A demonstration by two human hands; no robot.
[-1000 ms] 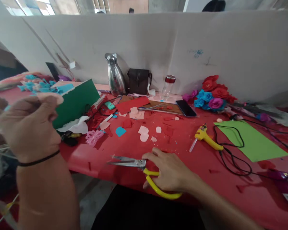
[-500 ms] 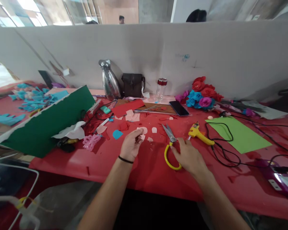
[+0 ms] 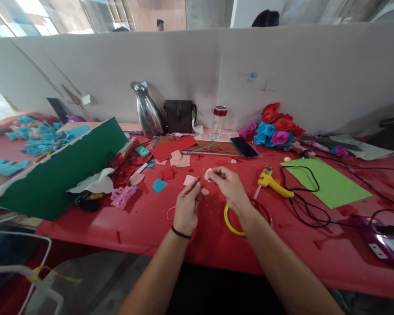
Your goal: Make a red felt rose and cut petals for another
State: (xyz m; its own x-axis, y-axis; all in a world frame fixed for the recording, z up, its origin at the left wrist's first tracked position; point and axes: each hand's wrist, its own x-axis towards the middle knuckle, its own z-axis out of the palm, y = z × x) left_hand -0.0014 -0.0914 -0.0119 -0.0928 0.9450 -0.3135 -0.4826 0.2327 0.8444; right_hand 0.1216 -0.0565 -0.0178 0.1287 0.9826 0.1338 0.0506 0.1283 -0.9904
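My right hand (image 3: 231,188) pinches a small pale pink paper petal (image 3: 209,174) between thumb and fingertips above the red-covered table. Just left of it is my left hand (image 3: 186,210), fingers pressed together and pointing toward the petal; whether anything is between them is hidden. Under my right wrist lie scissors, with a yellow handle (image 3: 229,222) showing and the blades covered. Pink paper scraps (image 3: 189,180) lie beyond my left fingertips, and a blue paper piece (image 3: 159,185) is further left.
A yellow glue gun (image 3: 272,183) with a black cord lies at right, beside green paper (image 3: 325,183). Paper flowers (image 3: 276,129), a phone (image 3: 244,147), a glass jar (image 3: 219,121) and a steel jug (image 3: 147,111) stand behind. A green board (image 3: 62,170) leans at left.
My right hand has left the scissors handle and moved left and up, now pinching the pink petal. My left hand has shifted slightly right. The view has turned a little.
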